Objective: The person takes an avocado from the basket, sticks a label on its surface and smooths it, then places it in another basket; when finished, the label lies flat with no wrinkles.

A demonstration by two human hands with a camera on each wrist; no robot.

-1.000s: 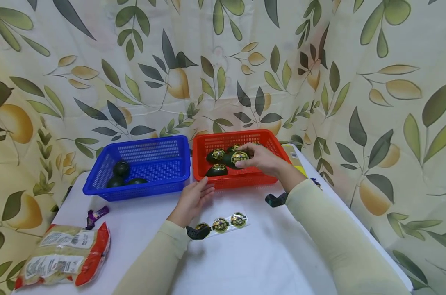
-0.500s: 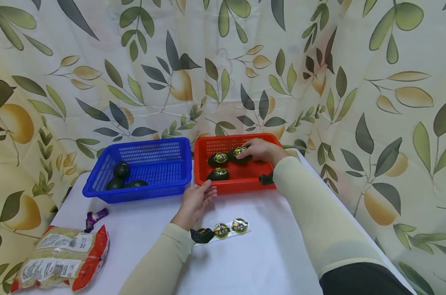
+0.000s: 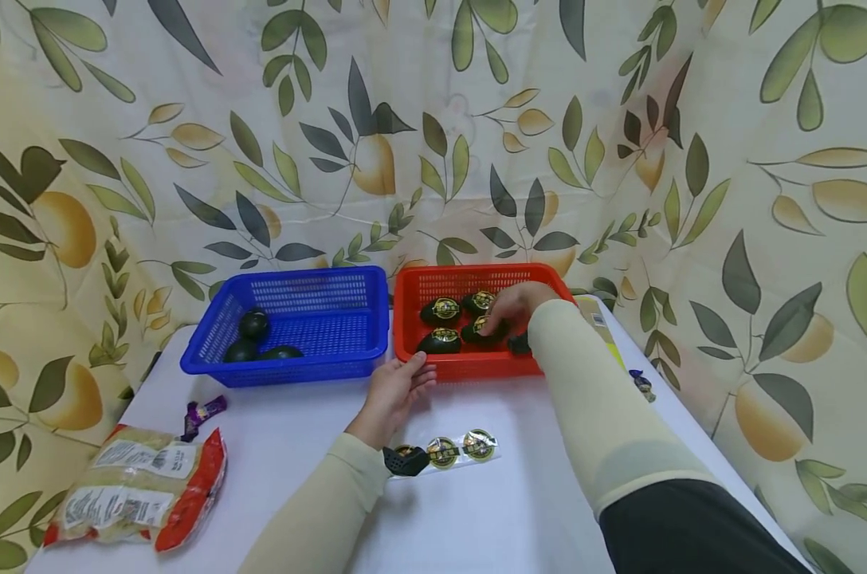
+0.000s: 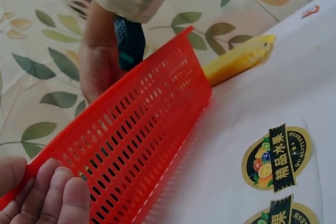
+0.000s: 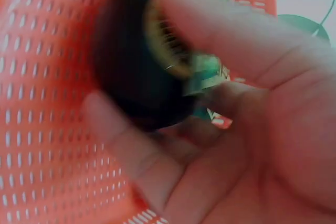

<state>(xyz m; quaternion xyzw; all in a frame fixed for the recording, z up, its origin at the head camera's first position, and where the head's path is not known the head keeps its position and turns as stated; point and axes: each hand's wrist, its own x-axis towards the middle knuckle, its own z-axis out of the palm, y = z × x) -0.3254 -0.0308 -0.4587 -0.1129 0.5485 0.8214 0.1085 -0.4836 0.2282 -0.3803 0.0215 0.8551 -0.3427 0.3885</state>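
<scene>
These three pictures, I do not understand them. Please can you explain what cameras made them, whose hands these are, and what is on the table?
No machine works here: a person uses two bare hands. The wide picture comes from a camera on the person's head; the two close ones come from cameras on each wrist.

On the white table stand a blue plastic basket holding dark unlabelled avocados and a red plastic basket holding avocados with gold round stickers. In front lie a clear strip of gold stickers and, on the left, a red and clear food bag.

The left hand touches the red basket's front wall. The right hand reaches inside and grips one dark stickered avocado; the right wrist picture shows this, blurred.
</scene>
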